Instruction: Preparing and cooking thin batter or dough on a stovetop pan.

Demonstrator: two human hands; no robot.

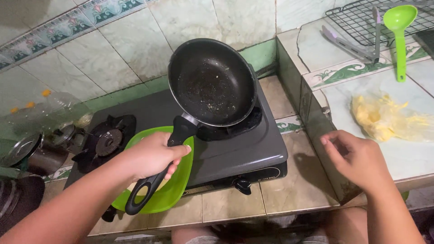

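Observation:
My left hand (151, 156) grips the black handle of a black frying pan (211, 81), which is tilted up over the right burner of a dark two-burner gas stove (253, 149). The pan holds only crumbs and oily residue. Below my left hand a bright green plate (181, 180) rests on the stove's front, with pale food partly hidden under the handle. My right hand (355, 158) hovers open at the edge of the raised tiled counter (407, 158), holding nothing, close to a clear plastic bag of yellow food (389, 119).
A green ladle (399, 31), metal tongs (357, 43) and a wire rack (357, 16) lie at the back of the counter. At the far left stand a steel pot (31, 156) and plastic bottles (49, 106). The left burner (108, 140) is bare.

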